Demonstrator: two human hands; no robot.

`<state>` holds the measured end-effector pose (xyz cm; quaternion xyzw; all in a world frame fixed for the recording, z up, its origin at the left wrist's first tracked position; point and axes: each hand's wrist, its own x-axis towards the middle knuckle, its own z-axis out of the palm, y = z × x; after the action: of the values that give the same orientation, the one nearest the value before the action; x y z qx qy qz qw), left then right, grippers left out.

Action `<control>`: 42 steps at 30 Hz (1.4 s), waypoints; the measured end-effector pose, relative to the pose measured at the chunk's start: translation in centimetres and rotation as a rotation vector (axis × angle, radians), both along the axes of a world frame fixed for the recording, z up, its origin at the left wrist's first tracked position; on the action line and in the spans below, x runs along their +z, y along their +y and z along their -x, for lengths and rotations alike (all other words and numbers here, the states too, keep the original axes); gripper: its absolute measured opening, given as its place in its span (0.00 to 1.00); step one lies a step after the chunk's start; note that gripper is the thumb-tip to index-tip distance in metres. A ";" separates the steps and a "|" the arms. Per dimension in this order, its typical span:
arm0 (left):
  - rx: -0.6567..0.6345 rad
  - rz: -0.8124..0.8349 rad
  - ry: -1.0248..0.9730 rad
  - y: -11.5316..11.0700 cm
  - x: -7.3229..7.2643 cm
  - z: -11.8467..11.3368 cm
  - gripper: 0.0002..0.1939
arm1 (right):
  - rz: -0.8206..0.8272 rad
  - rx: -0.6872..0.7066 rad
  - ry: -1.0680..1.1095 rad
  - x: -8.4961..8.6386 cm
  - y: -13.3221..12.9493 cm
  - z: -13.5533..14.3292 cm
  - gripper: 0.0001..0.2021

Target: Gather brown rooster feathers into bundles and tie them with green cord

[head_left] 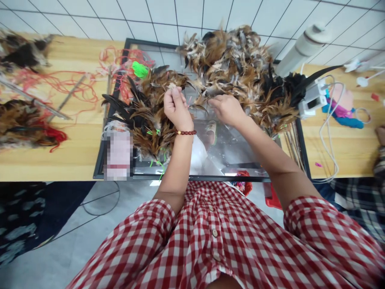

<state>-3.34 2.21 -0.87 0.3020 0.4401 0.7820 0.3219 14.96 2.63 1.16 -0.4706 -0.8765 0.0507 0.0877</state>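
My left hand (177,105), with a beaded bracelet at the wrist, is closed in a pinch in front of a bundle of brown and black feathers (153,140). Pale fluffy feather ends (172,85) show at its fingertips. My right hand (227,109) has its fingers bent together at the lower edge of a large heap of brown feathers (231,56). A thin brown feather (202,106) lies at its fingertips; the exact grip is partly hidden. Both hands are above a glass panel in a black frame (228,177).
Bright green string (140,69) and tangled red string (75,86) lie to the left, with more feathers (18,120) and metal rods (69,94). On the right are a white bottle (303,48), a white plug block with cables (314,98) and thin sticks (291,146).
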 end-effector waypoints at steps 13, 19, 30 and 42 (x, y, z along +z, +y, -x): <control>0.183 -0.007 -0.141 -0.3 2.3 4.1 0.23 | -0.048 0.258 0.021 3.1 6.2 8.9 0.19; 0.186 0.040 -0.246 -1.2 3.8 2.3 0.16 | -0.055 0.174 0.066 2.6 5.1 7.0 0.21; 0.063 0.050 -0.128 -0.8 1.7 0.8 0.24 | -0.032 -0.035 -0.059 2.5 -3.1 -1.4 0.16; -0.191 0.155 0.052 -1.7 -2.3 -4.2 0.18 | -0.108 -0.399 0.256 -0.1 -5.5 -5.5 0.13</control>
<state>0.91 0.50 -3.15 0.3370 0.4768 0.7033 0.4055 20.51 -2.91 1.10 -0.6189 -0.7494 0.0447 0.2312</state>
